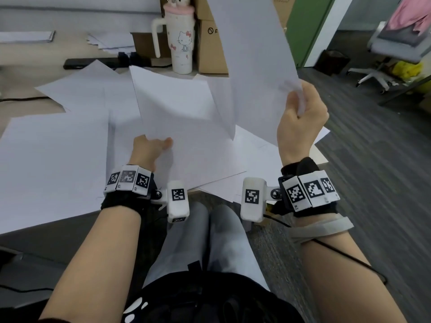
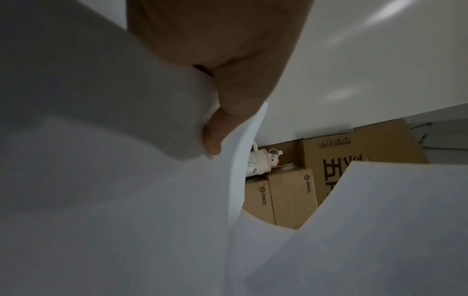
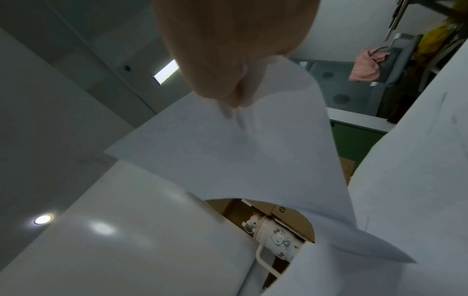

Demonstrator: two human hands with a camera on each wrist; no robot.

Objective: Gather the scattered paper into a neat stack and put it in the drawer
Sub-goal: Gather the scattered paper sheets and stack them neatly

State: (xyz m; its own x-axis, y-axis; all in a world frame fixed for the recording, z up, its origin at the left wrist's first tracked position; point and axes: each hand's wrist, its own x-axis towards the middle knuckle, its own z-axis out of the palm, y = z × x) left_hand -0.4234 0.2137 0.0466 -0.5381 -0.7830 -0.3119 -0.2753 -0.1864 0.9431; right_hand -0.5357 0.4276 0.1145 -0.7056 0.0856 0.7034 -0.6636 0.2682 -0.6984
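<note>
Several white paper sheets lie scattered and overlapping on the desk. My right hand grips the corner of a lifted sheet that stands almost upright above the desk's right end; the same lifted sheet fills the right wrist view below my right hand. My left hand pinches the near edge of another sheet, thumb on top and fingers hidden beneath. In the left wrist view my left hand's thumb presses that curled sheet. No drawer is visible.
A Hello Kitty tumbler and cardboard boxes stand at the desk's back. A black power strip lies behind the papers. More paper piles sit at the far left. An office chair stands on the floor to the right.
</note>
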